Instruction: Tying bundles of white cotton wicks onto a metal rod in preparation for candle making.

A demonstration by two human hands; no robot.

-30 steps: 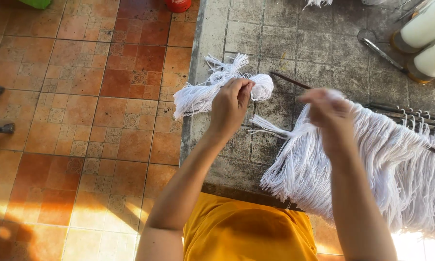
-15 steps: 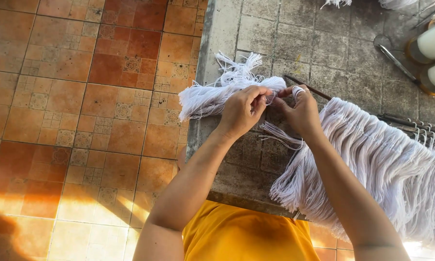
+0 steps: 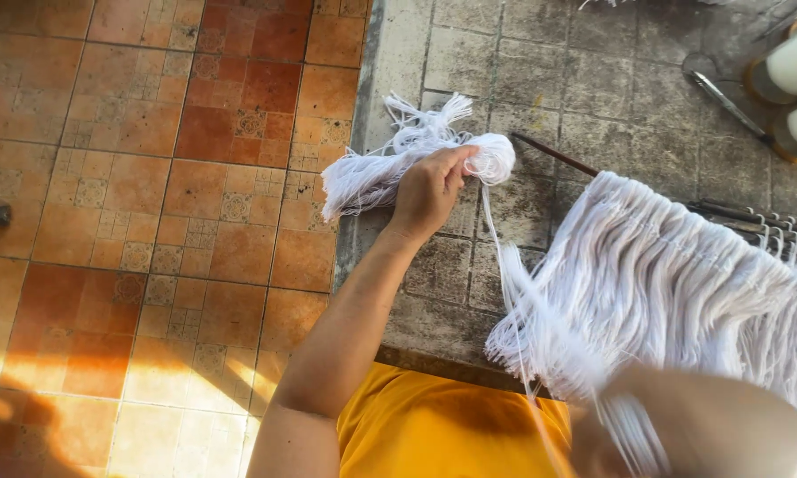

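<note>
Now your left hand [image 3: 429, 190] pins the white yarn bundle [image 3: 389, 168] steady on the bench [image 3: 540, 62] while your blurred right hand [image 3: 655, 434] draws strands [image 3: 496, 257] taut.

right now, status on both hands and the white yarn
Left hand gripping white yarn bundle. Right hand blurred at bottom edge, strands running to it. Nothing blocking.
</note>
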